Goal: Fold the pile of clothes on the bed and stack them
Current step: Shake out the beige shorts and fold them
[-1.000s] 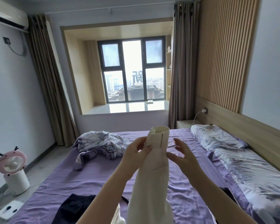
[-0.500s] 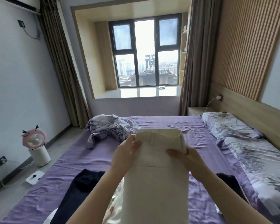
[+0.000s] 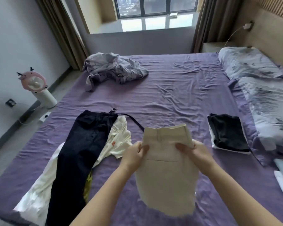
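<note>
I hold cream trousers (image 3: 167,173), folded lengthwise, by the waistband above the purple bed (image 3: 178,98). My left hand (image 3: 135,153) grips the left side of the waistband and my right hand (image 3: 198,152) grips the right side. The legs hang down toward me. To the left lie dark navy trousers (image 3: 82,154) with a belt strap, spread over a white shirt (image 3: 119,141). A folded black garment (image 3: 227,132) rests on a white one at the right, near the pillows.
A crumpled grey-lilac garment (image 3: 111,69) lies at the bed's far left. Patterned pillows (image 3: 265,88) line the right side under the headboard. A pink fan (image 3: 34,85) stands on the floor at the left. Curtains and a window bay are behind the bed.
My view has tipped down from the window to the bed. The cream trousers were turned from edge-on to flat and lowered, both hands now gripping the waistband sides.
</note>
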Action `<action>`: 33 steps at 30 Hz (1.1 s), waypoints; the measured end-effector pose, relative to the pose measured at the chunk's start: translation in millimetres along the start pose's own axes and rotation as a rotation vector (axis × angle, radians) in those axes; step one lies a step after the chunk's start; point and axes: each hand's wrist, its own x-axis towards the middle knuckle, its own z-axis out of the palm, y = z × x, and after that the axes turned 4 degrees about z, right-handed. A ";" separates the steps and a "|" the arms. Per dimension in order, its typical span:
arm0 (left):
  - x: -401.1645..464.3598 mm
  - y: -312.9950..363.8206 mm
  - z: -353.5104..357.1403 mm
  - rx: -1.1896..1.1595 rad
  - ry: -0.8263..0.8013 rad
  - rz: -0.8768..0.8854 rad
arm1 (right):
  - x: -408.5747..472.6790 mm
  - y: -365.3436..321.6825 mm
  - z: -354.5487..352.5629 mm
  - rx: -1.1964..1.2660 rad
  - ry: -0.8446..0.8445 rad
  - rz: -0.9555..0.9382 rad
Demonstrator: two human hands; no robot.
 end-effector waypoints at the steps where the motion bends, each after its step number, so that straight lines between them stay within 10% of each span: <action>1: 0.2 -4.1 3.5 0.026 -0.032 -0.018 | 0.5 5.9 -1.5 0.012 -0.023 0.045; 9: 54.3 -28.3 -1.2 -0.132 -0.570 -0.414 | 41.1 21.6 -14.1 0.139 -0.286 0.378; 28: 235.9 -170.7 170.6 -0.314 -0.100 -0.300 | 247.8 182.1 24.6 0.036 0.302 0.332; 33: 246.9 -186.5 178.1 -0.357 -0.260 -0.450 | 254.9 200.9 21.5 -0.138 0.293 0.357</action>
